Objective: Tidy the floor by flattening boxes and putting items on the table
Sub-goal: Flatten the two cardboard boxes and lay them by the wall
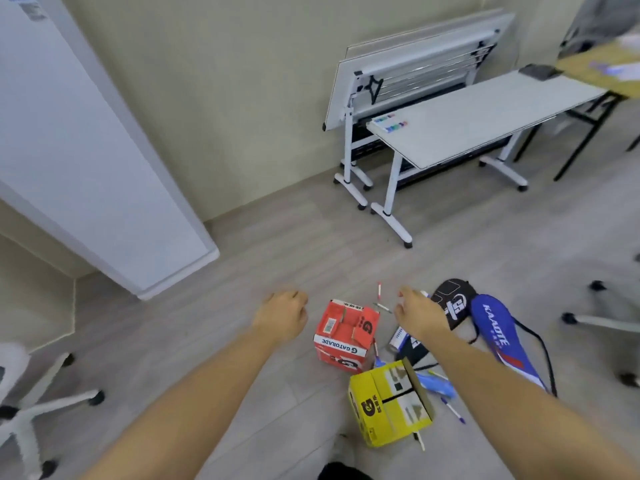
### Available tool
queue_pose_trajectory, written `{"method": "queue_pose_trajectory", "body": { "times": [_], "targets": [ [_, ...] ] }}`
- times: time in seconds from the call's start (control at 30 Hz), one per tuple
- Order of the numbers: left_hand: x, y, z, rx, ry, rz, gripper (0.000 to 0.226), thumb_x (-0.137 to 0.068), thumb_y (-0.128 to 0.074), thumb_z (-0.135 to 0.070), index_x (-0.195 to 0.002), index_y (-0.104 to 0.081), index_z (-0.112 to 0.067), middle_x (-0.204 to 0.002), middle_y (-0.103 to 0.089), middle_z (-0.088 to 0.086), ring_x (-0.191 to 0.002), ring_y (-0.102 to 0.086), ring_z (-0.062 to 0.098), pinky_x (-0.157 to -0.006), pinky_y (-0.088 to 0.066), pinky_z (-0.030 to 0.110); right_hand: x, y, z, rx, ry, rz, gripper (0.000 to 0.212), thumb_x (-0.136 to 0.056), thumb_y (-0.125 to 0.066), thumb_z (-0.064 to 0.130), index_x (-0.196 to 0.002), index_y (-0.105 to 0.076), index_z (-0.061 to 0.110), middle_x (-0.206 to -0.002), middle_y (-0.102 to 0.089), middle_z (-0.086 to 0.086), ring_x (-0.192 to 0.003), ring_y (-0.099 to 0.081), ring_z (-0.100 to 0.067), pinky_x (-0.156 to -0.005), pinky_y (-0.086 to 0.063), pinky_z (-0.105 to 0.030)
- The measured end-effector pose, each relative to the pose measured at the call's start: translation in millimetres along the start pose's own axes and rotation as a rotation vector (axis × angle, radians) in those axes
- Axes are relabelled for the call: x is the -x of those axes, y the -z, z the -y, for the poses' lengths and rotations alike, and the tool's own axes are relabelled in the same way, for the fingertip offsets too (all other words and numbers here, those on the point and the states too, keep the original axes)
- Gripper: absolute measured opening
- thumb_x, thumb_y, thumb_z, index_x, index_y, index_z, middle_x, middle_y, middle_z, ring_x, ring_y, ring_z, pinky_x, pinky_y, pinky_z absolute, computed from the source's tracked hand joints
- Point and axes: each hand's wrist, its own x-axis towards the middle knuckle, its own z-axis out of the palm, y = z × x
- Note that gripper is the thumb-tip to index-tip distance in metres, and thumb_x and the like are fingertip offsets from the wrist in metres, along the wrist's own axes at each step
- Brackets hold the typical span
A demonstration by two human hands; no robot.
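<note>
Boxes sitting on the grey floor [207,341], neither one flattened. Red box [343,336] standing with its top flaps partly open. Yellow box [388,407] resting just beside it, nearer the person, with one flap sticking up along its right side. Pens lying scattered round them: a red pen [379,289] beyond the red box, a blue-tipped pen [453,410] right of the yellow one. Blue racket cover [502,337] and black cover [453,299] lying to the right, touching each other.

Left hand [282,315] hovering over bare floor left of the red box, fingers loosely curled, gripping nothing. Right hand [420,315] hovering above the clutter beside the black cover, fingers loosely bent and slightly apart, also holding nothing.

White table [485,116] standing well apart by the wall, a few markers [391,123] lying at its near end. Folded table [408,64] leaning just behind it. Office chair [34,403] standing at the far left.
</note>
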Motion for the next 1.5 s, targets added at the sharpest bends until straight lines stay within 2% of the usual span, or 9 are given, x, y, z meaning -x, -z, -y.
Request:
{"method": "queue_pose_trajectory", "body": {
  "times": [0.13, 0.4, 0.5, 0.8, 0.9, 1.07, 1.2, 1.33, 1.5],
  "targets": [
    [-40, -9, 11, -0.071, -0.117, 0.133, 0.033, -0.095, -0.046, -0.028, -0.126, -0.057, -0.019, -0.127, -0.059, 0.004, -0.12, -0.052, 0.027, -0.098, -0.037, 0.035, -17, -31, -7, -0.069, -0.109, 0.088, 0.043, -0.095, -0.044, 0.032, -0.137, -0.039, 0.025, -0.12, -0.059, -0.007, -0.103, -0.062, -0.033, -0.085, -0.05, -0.042],
    [-131, -45, -3, -0.049, -0.347, 0.276, 0.049, -0.091, -0.033, -0.039, -0.131, -0.055, -0.02, -0.129, -0.058, 0.001, -0.12, -0.054, 0.024, -0.1, -0.038, 0.034, -23, -83, -15, -0.134, -0.387, 0.144, 0.04, -0.094, -0.044, 0.039, -0.131, -0.045, 0.025, -0.121, -0.058, -0.003, -0.111, -0.058, -0.028, -0.092, -0.045, -0.04],
    [-168, -93, -9, -0.019, -0.431, 0.339, 0.039, -0.096, -0.044, -0.033, -0.132, -0.053, -0.02, -0.128, -0.058, 0.001, -0.118, -0.055, 0.024, -0.098, -0.042, 0.036, -18, -124, -20, -0.199, -0.503, 0.209, 0.045, -0.094, -0.045, 0.04, -0.137, -0.04, 0.027, -0.134, -0.054, -0.001, -0.12, -0.054, -0.027, -0.095, -0.044, -0.036],
    [-233, -277, -7, -0.06, -0.63, 0.537, 0.036, -0.094, -0.049, -0.03, -0.128, -0.053, -0.019, -0.123, -0.057, 0.005, -0.111, -0.056, 0.028, -0.088, -0.045, 0.038, -20, -305, -27, -0.385, -0.868, 0.266, 0.069, -0.09, -0.052, 0.051, -0.15, -0.026, 0.03, -0.151, -0.037, 0.002, -0.137, -0.038, -0.02, -0.108, -0.033, -0.037],
    [-243, -349, -2, 0.043, -0.576, 0.547, 0.041, -0.089, -0.054, -0.029, -0.129, -0.054, -0.018, -0.119, -0.056, 0.006, -0.108, -0.056, 0.03, -0.086, -0.049, 0.041, -30, -366, -32, -0.36, -0.897, 0.276, 0.074, -0.09, -0.055, 0.049, -0.152, -0.021, 0.03, -0.157, -0.026, -0.003, -0.145, -0.023, -0.022, -0.115, -0.023, -0.04],
    [-260, -455, 1, 0.21, -0.404, 0.533, 0.054, -0.089, -0.061, -0.027, -0.14, -0.045, -0.015, -0.134, -0.049, 0.009, -0.124, -0.047, 0.03, -0.097, -0.046, 0.046, -47, -454, -56, -0.328, -0.941, 0.246, 0.074, -0.091, -0.058, 0.033, -0.153, -0.018, 0.027, -0.158, -0.022, -0.006, -0.148, -0.014, -0.023, -0.118, -0.015, -0.046],
    [-269, -511, -5, 0.494, -0.133, 0.45, 0.049, -0.089, -0.062, -0.025, -0.133, -0.046, -0.009, -0.123, -0.06, 0.015, -0.113, -0.057, 0.031, -0.094, -0.048, 0.042, -43, -500, -68, -0.298, -0.921, 0.224, 0.066, -0.094, -0.056, 0.026, -0.151, -0.024, 0.025, -0.151, -0.035, -0.003, -0.142, -0.028, -0.024, -0.117, -0.017, -0.046],
    [-273, -535, -13, 0.61, 0.048, 0.427, 0.032, -0.091, -0.063, -0.031, -0.119, -0.057, -0.016, -0.101, -0.074, 0.003, -0.096, -0.068, 0.025, -0.084, -0.052, 0.035, -38, -519, -75, -0.286, -0.892, 0.147, 0.043, -0.094, -0.055, 0.02, -0.136, -0.048, 0.02, -0.123, -0.061, -0.006, -0.114, -0.054, -0.032, -0.096, -0.037, -0.045],
    [-291, -548, -29, 0.693, 0.15, 0.394, 0.021, -0.09, -0.065, -0.032, -0.104, -0.064, -0.016, -0.098, -0.073, 0.002, -0.092, -0.068, 0.024, -0.083, -0.052, 0.033, -39, -515, -87, -0.226, -0.891, 0.149, 0.024, -0.098, -0.052, 0.027, -0.117, -0.059, 0.016, -0.103, -0.069, -0.007, -0.089, -0.062, -0.036, -0.066, -0.04, -0.035]
  ]
}}
